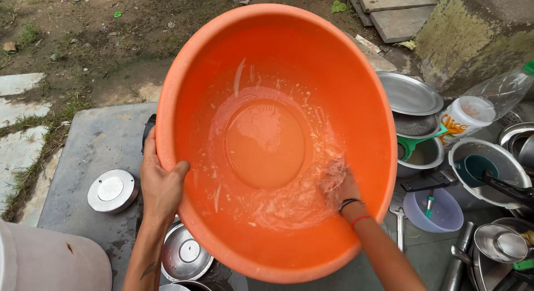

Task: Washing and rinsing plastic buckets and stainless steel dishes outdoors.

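A large orange basin (278,141) was held tilted at frame centre, over a grey stone slab (94,152). Its left rim was gripped by the left hand (161,182), fingers clenched around the edge. The right hand (340,185) was pressed inside the basin at lower right, amid soapy water; its finger state could not be told. Steel lids (112,190) lay at lower left; pots and a plastic bottle (489,105) were stacked at right.

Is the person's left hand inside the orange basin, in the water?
No, the left hand grips the orange basin by its rim, outside the water.
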